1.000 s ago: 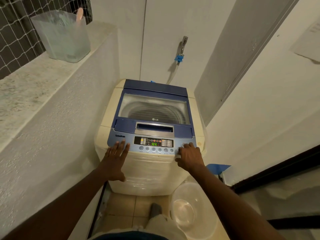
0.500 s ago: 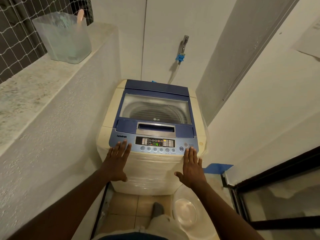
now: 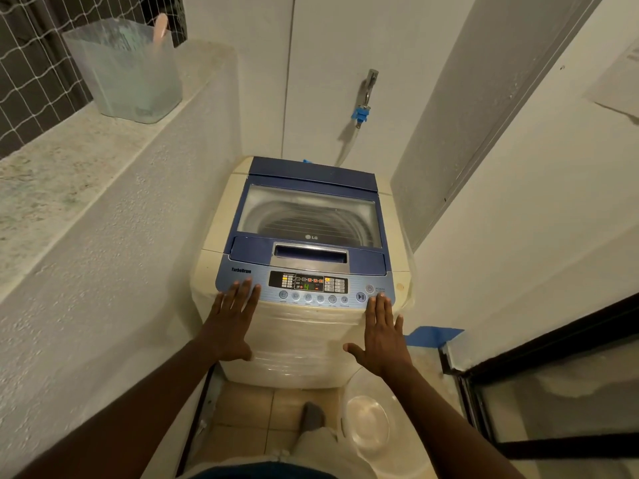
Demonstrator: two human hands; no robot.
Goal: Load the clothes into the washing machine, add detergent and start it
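2 flat, empty hands, left [image 3: 231, 324] and right [image 3: 382, 335], are resting on the washing machine [image 3: 304, 271] before us, its lid [image 3: 309, 209] shut and display [image 3: 308, 284] lit, so we are judging it started.

left hand [image 3: 232, 324]: flat, fingers spread | right hand [image 3: 382, 335]: flat, fingers extended
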